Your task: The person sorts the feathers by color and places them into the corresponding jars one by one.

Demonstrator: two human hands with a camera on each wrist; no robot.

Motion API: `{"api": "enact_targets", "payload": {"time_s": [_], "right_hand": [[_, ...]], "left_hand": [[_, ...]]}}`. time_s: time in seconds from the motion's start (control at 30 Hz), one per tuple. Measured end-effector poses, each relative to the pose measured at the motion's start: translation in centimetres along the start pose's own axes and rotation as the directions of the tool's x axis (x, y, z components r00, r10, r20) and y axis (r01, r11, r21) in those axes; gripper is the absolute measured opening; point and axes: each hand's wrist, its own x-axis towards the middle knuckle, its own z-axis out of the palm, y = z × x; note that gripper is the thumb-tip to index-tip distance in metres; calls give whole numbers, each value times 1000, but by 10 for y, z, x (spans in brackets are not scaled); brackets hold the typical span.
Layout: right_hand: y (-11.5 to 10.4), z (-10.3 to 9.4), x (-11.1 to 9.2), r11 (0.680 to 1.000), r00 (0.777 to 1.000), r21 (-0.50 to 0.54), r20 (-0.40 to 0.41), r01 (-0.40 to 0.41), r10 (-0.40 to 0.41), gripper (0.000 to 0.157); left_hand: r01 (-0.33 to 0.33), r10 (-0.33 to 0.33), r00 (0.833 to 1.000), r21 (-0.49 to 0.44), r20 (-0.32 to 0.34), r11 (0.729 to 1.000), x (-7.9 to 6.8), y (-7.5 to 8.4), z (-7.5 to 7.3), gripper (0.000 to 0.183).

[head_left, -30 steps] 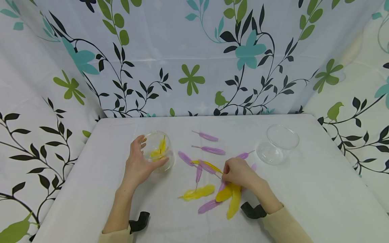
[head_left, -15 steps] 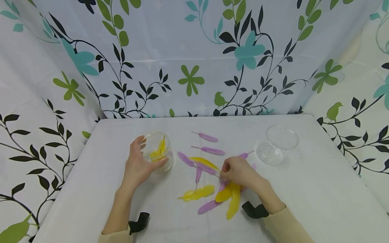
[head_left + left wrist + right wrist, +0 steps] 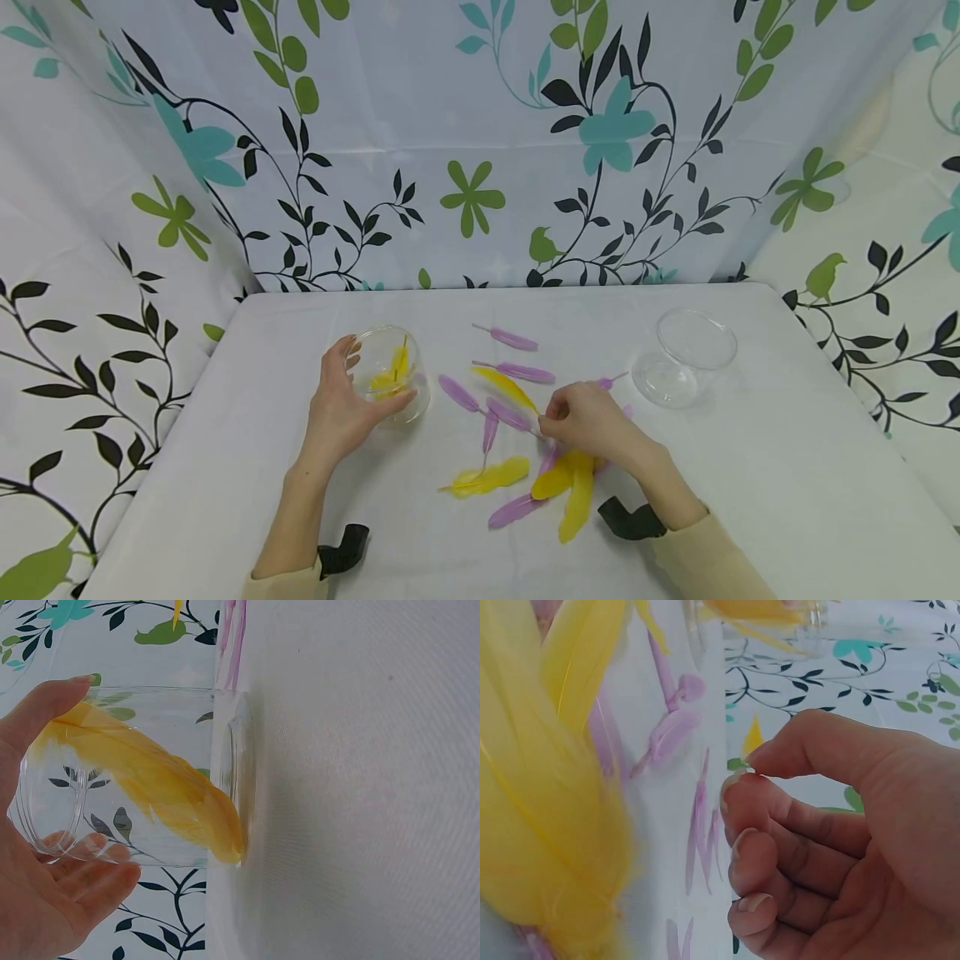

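Observation:
My left hand (image 3: 341,412) holds a clear jar (image 3: 422,392) on the left of the table, thumb on one side and fingers on the other. A yellow feather (image 3: 165,780) slants inside it, seen through the wall in the left wrist view. My right hand (image 3: 592,421) pinches the end of another yellow feather (image 3: 506,387) between thumb and index finger. In the right wrist view only its tip (image 3: 753,739) shows above the thumb. Below and around this hand lie purple feathers (image 3: 513,507) and more yellow feathers (image 3: 577,500), partly overlapping.
A second clear jar (image 3: 667,379) stands at the back right of the white table (image 3: 787,483). Purple feathers (image 3: 525,372) lie scattered across the middle, with a yellow feather (image 3: 491,477) nearer the front. Patterned curtains (image 3: 472,125) enclose the back and sides.
My right hand has moved slightly left and up, and the yellow feather it pinches has risen off the purple feathers beneath. My left hand and the jar have stayed in place.

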Motion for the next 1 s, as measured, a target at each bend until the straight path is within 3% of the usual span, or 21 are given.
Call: {"api": "enact_targets", "payload": {"time_s": [0.43,0.73,1.0], "right_hand": [[-7,-5,-2,995,988,55,-134,85,-77,12],[-10,-7,-5,987,982,105,-155,123,-106,14],[-16,-10,-4,975,951,82,-248,209,-183,6]], "left_hand": [[-2,2,1000,0,-4,1000,-1,0,-1,116],[-11,11,1000,3,-6,1000,-1,-1,-2,115],[-18,18,1000,-1,-6,1000,1,-2,0,117]]}}
